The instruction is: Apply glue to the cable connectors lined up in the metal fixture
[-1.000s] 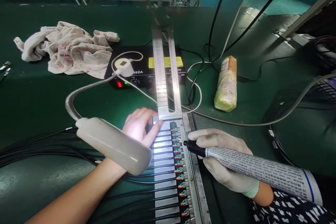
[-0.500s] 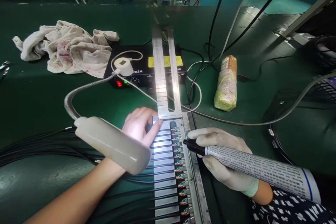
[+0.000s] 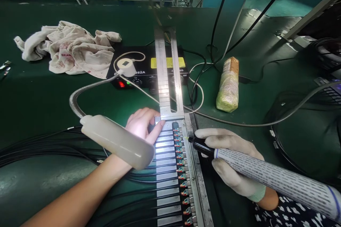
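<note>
lamp (image 3: 117,142) hides left hand (image 3: 142,126) partly

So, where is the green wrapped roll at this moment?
The green wrapped roll lies on the green table, in the head view right of centre, to the right of the black box and beyond the gloved right hand.

Pen tip (image 3: 192,140) backed slightly off the connectors (image 3: 179,144).

Black control box (image 3: 149,69): "982A" legible on top; yellow label (image 3: 167,62) print unreadable.
</note>
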A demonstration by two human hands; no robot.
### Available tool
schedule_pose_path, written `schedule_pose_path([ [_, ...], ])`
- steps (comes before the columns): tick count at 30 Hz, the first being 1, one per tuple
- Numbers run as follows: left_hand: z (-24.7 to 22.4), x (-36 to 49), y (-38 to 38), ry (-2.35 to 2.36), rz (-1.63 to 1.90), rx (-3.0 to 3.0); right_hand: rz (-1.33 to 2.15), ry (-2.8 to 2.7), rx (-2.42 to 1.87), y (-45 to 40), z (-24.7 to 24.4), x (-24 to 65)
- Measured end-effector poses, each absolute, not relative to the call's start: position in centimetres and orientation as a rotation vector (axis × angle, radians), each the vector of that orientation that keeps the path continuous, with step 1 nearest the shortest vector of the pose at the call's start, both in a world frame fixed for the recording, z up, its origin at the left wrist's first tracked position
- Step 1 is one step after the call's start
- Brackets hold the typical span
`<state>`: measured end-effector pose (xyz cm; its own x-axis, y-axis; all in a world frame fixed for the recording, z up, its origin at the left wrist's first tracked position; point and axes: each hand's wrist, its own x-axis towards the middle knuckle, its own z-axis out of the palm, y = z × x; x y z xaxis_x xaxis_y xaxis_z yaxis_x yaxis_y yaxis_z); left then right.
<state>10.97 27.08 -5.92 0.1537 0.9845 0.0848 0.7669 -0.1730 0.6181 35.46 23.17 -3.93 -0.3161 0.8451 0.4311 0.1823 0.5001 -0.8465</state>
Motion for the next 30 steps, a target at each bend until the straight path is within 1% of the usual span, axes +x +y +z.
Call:
schedule_pose_path([
  [6,-5.9,11.1,27.21,1.672,0.678,2.004,0.907,-1.806,-0.883,22.02,-4.01,35.69],
  [30,-5.92,11.01,27.12,1.657,0.681,2.045,0.933,-1.826,-0.887,22.49,-4.25,35.38],
])
